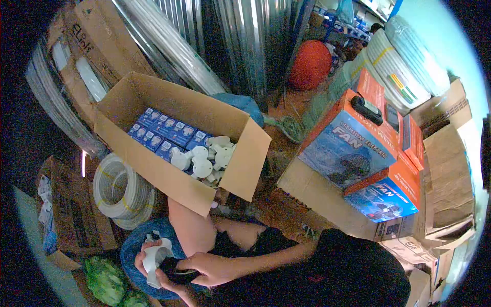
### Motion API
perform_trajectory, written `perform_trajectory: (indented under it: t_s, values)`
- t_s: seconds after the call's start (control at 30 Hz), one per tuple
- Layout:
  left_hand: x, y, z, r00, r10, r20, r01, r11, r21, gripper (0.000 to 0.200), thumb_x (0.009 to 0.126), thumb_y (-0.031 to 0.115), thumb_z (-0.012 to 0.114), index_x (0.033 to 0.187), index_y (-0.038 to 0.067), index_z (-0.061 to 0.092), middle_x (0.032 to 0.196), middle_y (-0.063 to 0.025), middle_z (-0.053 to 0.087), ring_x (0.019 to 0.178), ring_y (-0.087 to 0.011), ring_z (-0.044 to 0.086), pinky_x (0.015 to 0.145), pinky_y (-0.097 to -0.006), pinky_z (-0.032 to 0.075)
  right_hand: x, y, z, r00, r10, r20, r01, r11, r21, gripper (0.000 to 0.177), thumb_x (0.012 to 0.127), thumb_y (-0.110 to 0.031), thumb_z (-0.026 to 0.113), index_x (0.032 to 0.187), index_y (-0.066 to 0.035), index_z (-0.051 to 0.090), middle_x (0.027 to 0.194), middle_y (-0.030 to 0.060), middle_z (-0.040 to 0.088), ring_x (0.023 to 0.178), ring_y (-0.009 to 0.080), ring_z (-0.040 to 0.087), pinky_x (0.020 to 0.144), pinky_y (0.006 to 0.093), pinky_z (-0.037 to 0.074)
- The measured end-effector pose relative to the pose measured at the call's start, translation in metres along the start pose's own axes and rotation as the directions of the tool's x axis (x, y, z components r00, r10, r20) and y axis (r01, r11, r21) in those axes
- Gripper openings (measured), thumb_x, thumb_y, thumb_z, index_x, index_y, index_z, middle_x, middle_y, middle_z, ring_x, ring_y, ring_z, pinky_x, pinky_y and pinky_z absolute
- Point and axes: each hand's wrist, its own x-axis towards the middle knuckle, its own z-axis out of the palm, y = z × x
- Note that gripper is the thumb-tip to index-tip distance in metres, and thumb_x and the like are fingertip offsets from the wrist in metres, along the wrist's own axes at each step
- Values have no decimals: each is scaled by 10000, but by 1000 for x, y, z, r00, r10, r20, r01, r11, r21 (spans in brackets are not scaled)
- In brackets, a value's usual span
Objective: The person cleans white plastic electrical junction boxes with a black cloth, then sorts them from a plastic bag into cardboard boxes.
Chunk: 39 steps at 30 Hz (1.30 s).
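Near the bottom left, my left hand (144,256) is wrapped round a white plastic fitting (154,260) with a round body and a short tubular end. My right hand (212,268) is closed on a black object (176,270) that touches the fitting; its exact kind is hard to make out. Both hands are above a blue bag (133,240) beside my legs. Further up stands an open cardboard box (158,176), holding blue-and-white small boxes (166,130) and a loose pile of white round fittings (202,168).
Coiled white tubing (110,187) lies left of the open box. Orange-and-blue fan boxes (348,148) are stacked at right, near large white coils (399,71). A red round object (310,65) is at the back. Green bags (105,280) sit at bottom left.
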Motion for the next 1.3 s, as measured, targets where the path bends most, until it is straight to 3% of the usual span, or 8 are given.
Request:
perform_trajectory:
  t_s: [0.2, 0.3, 0.47, 0.63, 0.73, 0.8, 1.1, 1.3]
  values:
    - [-7, -44, -56, 989, 116, -95, -98, 979, 176, 415, 705, 129, 473, 1095, 35, 368, 1019, -152, 467, 903, -263, 485, 787, -380, 443, 4, -6, 2, 1000, 4, 20, -7, 991, 135, 218, 682, -26, 563, 881, 31, 495, 683, 170, 560, 638, 275, 597, 535, 350, 424]
    - [-2, -99, -108, 796, 597, -100, -364, 604, 709, 410, 689, 43, 481, 1083, 13, 372, 991, -158, 476, 870, -264, 496, 742, -379, 475, 5, -6, 4, 999, 26, 43, -33, 984, 178, 236, 683, -32, 564, 898, 40, 497, 703, 175, 562, 635, 273, 595, 530, 350, 421]
    - [-2, -37, -48, 998, 44, -49, -36, 987, 156, 414, 711, 182, 479, 1090, 36, 398, 1011, -127, 485, 901, -232, 497, 784, -358, 448, 4, -3, 5, 998, 43, 36, -47, 994, 94, 306, 683, -35, 561, 972, 37, 487, 727, 176, 565, 621, 256, 583, 546, 361, 433]
    - [19, 1, 5, 986, -166, 15, 166, 985, -40, 452, 733, 322, 477, 1097, 59, 424, 1031, -96, 494, 931, -201, 498, 826, -336, 420, 7, -8, -11, 940, 311, 143, -338, 908, 247, 319, 695, -13, 535, 1012, 6, 511, 743, 137, 588, 604, 223, 585, 551, 334, 473]
    - [37, 7, 14, 954, -289, 78, 296, 950, -95, 642, 772, 542, 367, 1165, 38, 434, 1063, -180, 535, 982, -281, 523, 846, -418, 417, 13, -26, -32, 962, 247, 113, -256, 964, 74, 286, 704, 12, 504, 991, 7, 518, 722, 56, 569, 612, 143, 536, 551, 269, 442]
    - [44, 7, 24, 901, -411, 143, 428, 780, -456, 625, 797, 549, 349, 1161, 49, 439, 1132, -212, 509, 982, -347, 527, 854, -462, 419, 11, -22, -28, 961, 265, -82, -270, 962, -48, 175, 743, -43, 531, 907, 17, 540, 700, 52, 541, 643, 108, 491, 573, 274, 420]
    - [54, 9, 22, 876, -447, 184, 448, 610, -653, 665, 785, 625, 291, 1109, 71, 464, 1082, -210, 534, 874, -372, 543, 801, -462, 436, 21, -42, -35, 921, 369, -128, -360, 929, 87, 130, 755, -62, 581, 849, 12, 530, 650, 53, 500, 587, 104, 443, 525, 256, 353]
    - [52, 15, 34, 900, -417, 129, 391, 637, -664, 720, 686, 655, 308, 1026, 38, 459, 911, -160, 535, 859, -282, 528, 750, -377, 428, 24, -51, -21, 954, 298, 39, -291, 949, -124, 150, 750, -113, 571, 853, -21, 511, 657, 134, 511, 572, 288, 536, 528, 341, 400]
